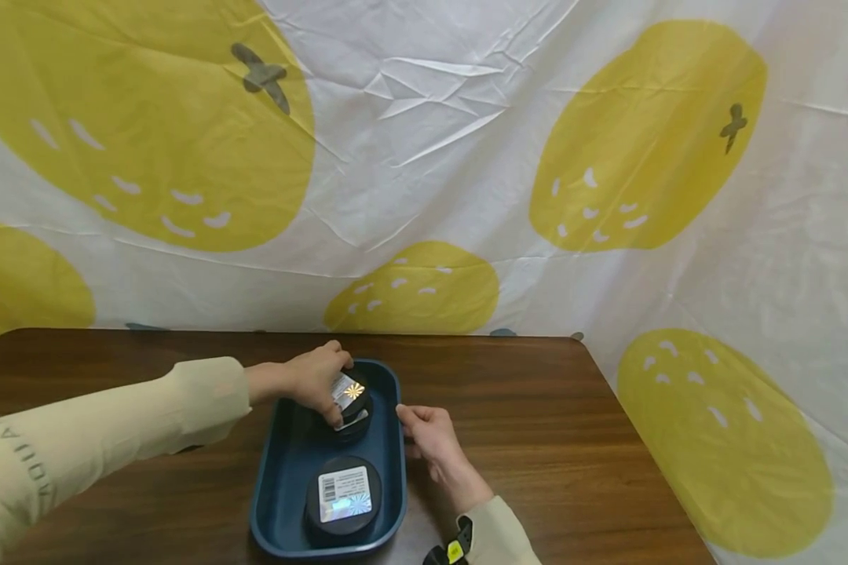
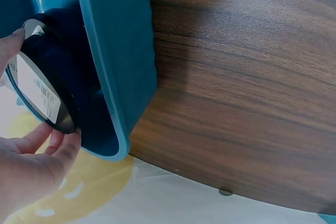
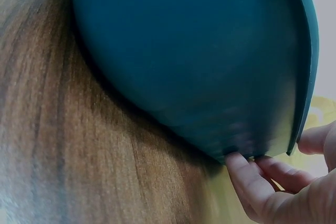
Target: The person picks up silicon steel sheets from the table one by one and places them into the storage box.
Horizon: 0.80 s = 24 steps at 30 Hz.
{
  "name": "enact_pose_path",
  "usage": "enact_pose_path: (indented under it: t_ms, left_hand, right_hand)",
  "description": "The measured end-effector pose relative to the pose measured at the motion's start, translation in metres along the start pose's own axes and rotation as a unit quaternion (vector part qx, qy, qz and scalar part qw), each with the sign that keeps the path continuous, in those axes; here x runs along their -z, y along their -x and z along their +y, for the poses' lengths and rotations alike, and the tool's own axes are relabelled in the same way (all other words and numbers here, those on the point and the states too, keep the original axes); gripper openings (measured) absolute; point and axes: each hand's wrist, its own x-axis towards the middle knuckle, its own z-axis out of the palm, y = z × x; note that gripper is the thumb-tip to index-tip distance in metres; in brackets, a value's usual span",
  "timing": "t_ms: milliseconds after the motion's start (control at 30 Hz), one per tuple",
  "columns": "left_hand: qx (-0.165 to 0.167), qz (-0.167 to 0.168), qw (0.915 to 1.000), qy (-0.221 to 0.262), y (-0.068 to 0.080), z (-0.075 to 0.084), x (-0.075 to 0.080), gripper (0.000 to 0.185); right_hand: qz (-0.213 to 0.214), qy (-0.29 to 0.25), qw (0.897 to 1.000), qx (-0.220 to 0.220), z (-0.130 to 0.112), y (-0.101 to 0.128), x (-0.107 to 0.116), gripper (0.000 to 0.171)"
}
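Observation:
My left hand [image 1: 318, 382] grips a flat round black container [image 1: 350, 395] by its edges, thumb on the near side and fingers on the far side. A white barcode label with a shiny hologram faces up on it. It sits tilted over another black container [image 1: 354, 428] at the far end of the blue tray [image 1: 400, 471]. In the left wrist view, the fingertips press against the rim of the held container [image 2: 39, 85]. My right hand [image 1: 434, 443] pinches the tray's right side; in the right wrist view, the thumb is at the rim and the fingers touch the outer wall.
A further round black container [image 1: 344, 498] with a label on top lies at the tray's near end. The tray stands on a dark wooden table [image 1: 523, 439]. Behind the table hangs a white cloth [image 1: 424, 157] with yellow fruit prints.

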Motion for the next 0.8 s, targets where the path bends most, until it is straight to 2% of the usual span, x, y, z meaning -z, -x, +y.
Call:
enact_pose_path:
  t_ms: [400, 533, 633, 733, 800]
  left_hand:
    - [-0.022, 0.026, 0.9992, 0.02, 0.002, -0.002, -0.005, 0.081]
    - [-0.043, 0.079, 0.9951, 0.04, 0.002, -0.003, -0.012, 0.075]
    - [-0.051, 0.129, 0.9881, 0.066, 0.001, -0.002, -0.019, 0.069]
    - [-0.039, 0.155, 0.9827, 0.093, 0.0, -0.001, -0.026, 0.067]
    - [-0.025, 0.16, 0.9809, 0.109, 0.0, 0.0, -0.03, 0.068]
  right_hand:
    - [0.001, -0.005, 1.0, 0.001, 0.002, -0.002, 0.003, 0.034]
    - [0.002, 0.001, 1.0, 0.003, 0.0, -0.002, 0.005, 0.034]
    - [0.005, 0.015, 1.0, 0.005, -0.001, -0.003, 0.007, 0.033]
    - [0.007, 0.026, 1.0, 0.007, -0.002, -0.004, 0.008, 0.032]
    - [0.006, 0.031, 0.999, 0.006, -0.003, -0.004, 0.008, 0.032]
